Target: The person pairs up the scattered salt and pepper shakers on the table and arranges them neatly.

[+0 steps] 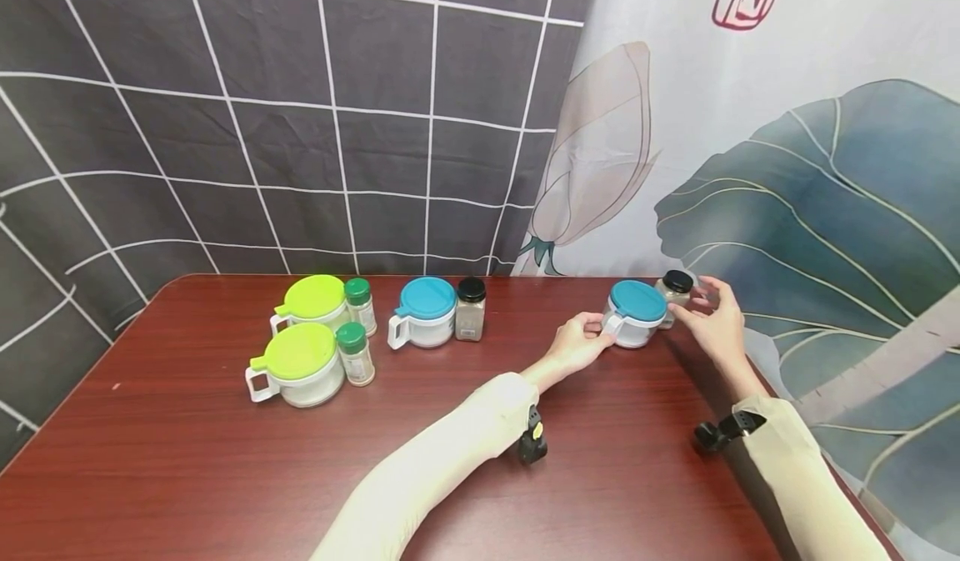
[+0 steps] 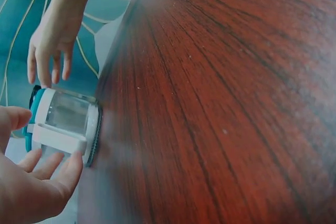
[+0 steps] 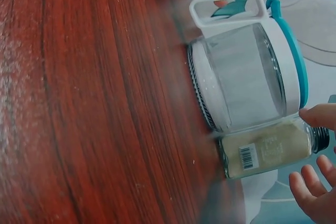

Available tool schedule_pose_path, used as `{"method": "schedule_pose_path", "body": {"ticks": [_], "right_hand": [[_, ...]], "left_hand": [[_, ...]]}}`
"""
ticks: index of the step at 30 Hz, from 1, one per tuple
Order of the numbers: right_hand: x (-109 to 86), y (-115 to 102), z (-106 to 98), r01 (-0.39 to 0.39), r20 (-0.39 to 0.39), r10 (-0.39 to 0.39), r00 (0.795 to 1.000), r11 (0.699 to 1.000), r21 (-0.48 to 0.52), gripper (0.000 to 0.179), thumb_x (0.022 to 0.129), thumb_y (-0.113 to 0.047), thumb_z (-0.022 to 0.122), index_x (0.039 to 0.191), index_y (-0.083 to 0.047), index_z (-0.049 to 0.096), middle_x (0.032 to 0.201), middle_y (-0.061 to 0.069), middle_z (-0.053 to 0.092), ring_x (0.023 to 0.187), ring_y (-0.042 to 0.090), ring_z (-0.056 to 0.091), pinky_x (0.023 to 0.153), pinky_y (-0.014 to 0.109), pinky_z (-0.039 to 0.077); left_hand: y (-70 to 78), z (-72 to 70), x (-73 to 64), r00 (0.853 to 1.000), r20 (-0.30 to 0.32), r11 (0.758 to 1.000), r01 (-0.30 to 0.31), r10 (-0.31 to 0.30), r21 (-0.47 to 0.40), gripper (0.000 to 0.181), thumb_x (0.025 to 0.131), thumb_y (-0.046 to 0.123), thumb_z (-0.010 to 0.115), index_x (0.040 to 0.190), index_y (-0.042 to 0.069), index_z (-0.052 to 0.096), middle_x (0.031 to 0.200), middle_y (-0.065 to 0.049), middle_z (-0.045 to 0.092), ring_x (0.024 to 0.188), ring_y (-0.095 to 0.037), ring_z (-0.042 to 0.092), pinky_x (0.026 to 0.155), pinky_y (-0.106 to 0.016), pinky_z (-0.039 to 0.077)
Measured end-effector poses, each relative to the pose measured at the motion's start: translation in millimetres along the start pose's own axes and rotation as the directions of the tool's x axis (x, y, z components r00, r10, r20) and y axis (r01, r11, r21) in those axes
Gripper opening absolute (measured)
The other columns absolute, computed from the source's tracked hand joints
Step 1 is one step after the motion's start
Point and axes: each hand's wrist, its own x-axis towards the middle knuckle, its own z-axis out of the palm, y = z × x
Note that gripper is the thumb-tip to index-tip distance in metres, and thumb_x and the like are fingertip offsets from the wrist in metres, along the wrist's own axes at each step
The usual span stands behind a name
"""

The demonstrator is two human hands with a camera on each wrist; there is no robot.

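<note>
At the table's right end, a clear seasoning jar with a blue lid (image 1: 637, 301) and white handle stands upright. Right beside it is a spice bottle with a black cap (image 3: 268, 148), filled with pale powder. My left hand (image 1: 581, 343) is at the jar's handle (image 2: 60, 137), its fingers loosely spread and not wrapped round it. My right hand (image 1: 716, 323) is at the bottle's far side, thumb tip by the lid edge and cap, fingers apart. In the right wrist view, the right-hand fingers (image 3: 310, 187) hang free of the bottle.
Two green-lidded jars (image 1: 300, 351) stand at the left with two green-capped shakers (image 1: 356, 354) beside them. Another blue-lidded jar (image 1: 426, 311) and black-capped bottle (image 1: 470, 311) stand mid-table near the back edge. A curtain (image 1: 600, 169) hangs behind the table (image 1: 225, 461).
</note>
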Motion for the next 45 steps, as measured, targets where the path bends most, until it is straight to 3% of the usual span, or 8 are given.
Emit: {"method": "schedule_pose_path", "body": {"ticks": [10,20,27,31,33,36,42,45], "right_hand": [[1.8,4.5,3.4,-0.015,0.026,0.015,1.0,1.0,0.001,0.066,0.084,-0.011,0.072,0.14,-0.001,0.039,0.13,0.025,0.055,0.112,0.037,0.056,0.071,0.0,0.034],[0.0,9.6,11.6,-0.025,0.037,0.024,0.999,0.999,0.027,0.065,0.082,-0.005,0.072,0.138,0.001,0.04,0.127,0.026,0.055,0.097,0.011,0.055,0.07,-0.002,0.035],[3.7,8.6,11.9,-0.02,0.066,0.018,0.998,0.999,0.027,0.068,0.083,-0.004,0.071,0.14,0.003,0.037,0.131,0.028,0.052,0.107,0.03,0.055,0.072,0.0,0.034],[5.1,6.6,10.6,-0.017,0.092,0.013,0.996,0.999,0.043,0.068,0.084,-0.002,0.068,0.142,0.003,0.032,0.135,0.029,0.048,0.117,0.038,0.052,0.081,0.009,0.038],[5.7,5.8,10.2,-0.012,0.108,0.006,0.994,0.998,0.058,0.069,0.084,-0.001,0.067,0.143,0.005,0.03,0.138,0.031,0.045,0.121,0.041,0.05,0.091,0.023,0.044],[6.5,5.0,10.1,-0.01,0.126,0.0,0.992,0.997,0.076,0.069,0.085,0.001,0.065,0.143,0.007,0.026,0.14,0.033,0.042,0.124,0.044,0.047,0.1,0.044,0.042],[8.8,7.0,11.0,-0.016,0.132,0.006,0.991,0.998,0.068,0.069,0.086,0.003,0.062,0.143,0.009,0.023,0.139,0.035,0.043,0.125,0.043,0.047,0.096,0.037,0.041],[10.3,7.7,10.7,-0.022,0.136,0.014,0.991,0.998,0.061,0.071,0.086,0.003,0.063,0.143,0.01,0.022,0.14,0.036,0.041,0.129,0.045,0.043,0.102,0.047,0.039]], "left_hand": [[-4.7,3.2,1.2,1.0,0.018,1.0,0.002,-0.002,-0.012,0.038,0.09,0.018,0.065,0.124,0.002,0.06,0.117,-0.012,0.069,0.106,-0.021,0.067,0.088,-0.023,0.052],[-12.4,8.0,0.9,1.0,0.01,0.999,-0.005,0.005,0.04,0.039,0.09,0.019,0.065,0.124,0.001,0.059,0.115,-0.012,0.069,0.104,-0.019,0.067,0.087,-0.021,0.052],[-11.7,8.8,1.8,1.0,-0.01,0.999,-0.025,0.026,0.041,0.037,0.089,0.017,0.066,0.121,0.0,0.061,0.11,-0.013,0.07,0.098,-0.019,0.067,0.082,-0.019,0.052],[-11.4,8.7,2.2,0.999,0.002,0.997,-0.049,0.048,0.065,0.037,0.088,0.016,0.067,0.121,-0.001,0.06,0.109,-0.014,0.07,0.097,-0.019,0.067,0.081,-0.018,0.051],[-11.8,8.9,2.6,0.998,0.019,0.993,-0.066,0.064,0.097,0.037,0.088,0.016,0.067,0.121,-0.001,0.059,0.109,-0.013,0.07,0.098,-0.019,0.067,0.082,-0.018,0.051],[-12.5,9.3,3.3,0.995,0.044,0.985,-0.091,0.085,0.148,0.037,0.089,0.016,0.066,0.121,0.0,0.058,0.11,-0.013,0.07,0.101,-0.02,0.067,0.084,-0.018,0.051],[-13.7,10.5,4.3,0.996,0.03,0.984,-0.092,0.089,0.149,0.035,0.087,0.016,0.067,0.117,-0.001,0.06,0.105,-0.013,0.071,0.097,-0.019,0.067,0.081,-0.018,0.05],[-14.6,10.2,4.8,0.996,0.006,0.986,-0.085,0.085,0.145,0.032,0.085,0.015,0.068,0.113,0.0,0.061,0.1,-0.012,0.072,0.093,-0.018,0.067,0.078,-0.017,0.049]]}}
